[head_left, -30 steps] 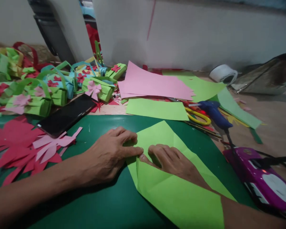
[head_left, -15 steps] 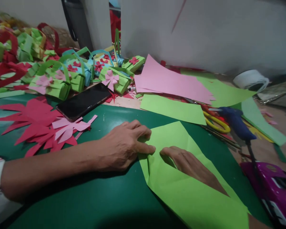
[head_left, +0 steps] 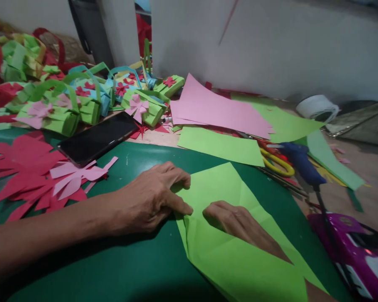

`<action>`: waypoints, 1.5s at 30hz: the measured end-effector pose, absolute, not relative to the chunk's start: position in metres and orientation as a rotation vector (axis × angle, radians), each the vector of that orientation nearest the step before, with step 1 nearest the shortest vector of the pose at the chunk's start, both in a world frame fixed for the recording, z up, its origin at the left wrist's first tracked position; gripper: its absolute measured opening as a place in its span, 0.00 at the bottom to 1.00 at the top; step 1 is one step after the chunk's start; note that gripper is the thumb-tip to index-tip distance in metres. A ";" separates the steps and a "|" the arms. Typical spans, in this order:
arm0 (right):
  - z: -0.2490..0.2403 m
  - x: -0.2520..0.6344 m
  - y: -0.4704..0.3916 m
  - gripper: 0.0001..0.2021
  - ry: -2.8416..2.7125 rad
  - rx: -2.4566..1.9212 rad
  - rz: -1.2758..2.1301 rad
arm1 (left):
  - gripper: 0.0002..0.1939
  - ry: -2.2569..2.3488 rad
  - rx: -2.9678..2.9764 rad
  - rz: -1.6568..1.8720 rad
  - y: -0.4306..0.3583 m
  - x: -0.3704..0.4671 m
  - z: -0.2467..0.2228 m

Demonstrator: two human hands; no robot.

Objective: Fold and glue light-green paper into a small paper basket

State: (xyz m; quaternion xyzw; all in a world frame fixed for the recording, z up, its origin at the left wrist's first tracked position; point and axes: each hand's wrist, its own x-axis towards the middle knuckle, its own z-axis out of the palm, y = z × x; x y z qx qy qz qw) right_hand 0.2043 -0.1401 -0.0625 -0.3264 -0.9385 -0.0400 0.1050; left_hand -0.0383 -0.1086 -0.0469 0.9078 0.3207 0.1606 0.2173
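Head view: the left hand [head_left: 154, 199], thumb and forefinger apart, rests its fingertips on the left side of the folded green sheet [head_left: 245, 264], which lies near and right of centre on the green surface [head_left: 113, 268]. The right hand [head_left: 239, 222] lies inside the fold, partly hidden; whether its fingers are apart or together cannot be told. Left, the phone [head_left: 97, 138] adjoins red cutouts [head_left: 28, 157]; right, the glue gun [head_left: 304, 163].

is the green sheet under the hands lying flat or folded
Partly folded: the green sheet has its near side raised and turned over the right hand, while its far corner lies spread on the green mat.
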 end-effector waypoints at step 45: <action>-0.072 0.189 -0.156 0.12 -2.520 -0.881 -0.138 | 0.13 0.943 2.619 0.448 -0.117 -0.032 -0.048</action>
